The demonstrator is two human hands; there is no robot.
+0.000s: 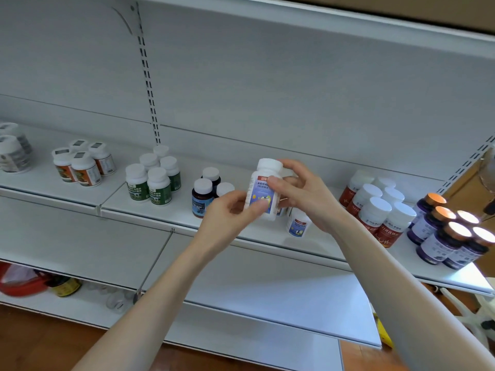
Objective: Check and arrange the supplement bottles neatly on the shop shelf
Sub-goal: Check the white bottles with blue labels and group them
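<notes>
I hold a white bottle with a blue label and white cap [261,190] upright in front of the shelf [166,210]. My left hand [230,212] pinches its lower part from the left. From the right, my right hand [300,194] grips its upper part, thumb across the label. Behind and below my right hand stands another bottle of the same kind [298,223], partly hidden. The shelf carries groups of bottles: dark blue-labelled ones [203,194], green-labelled ones [154,180], red-labelled ones [375,210].
Purple bottles with orange caps [450,234] stand at the shelf's right end, orange-labelled ones [80,164] and grey-labelled ones [13,151] at the left. Two lower shelves jut out below; the bottom one holds a red object [18,282] and a dark jar [65,286].
</notes>
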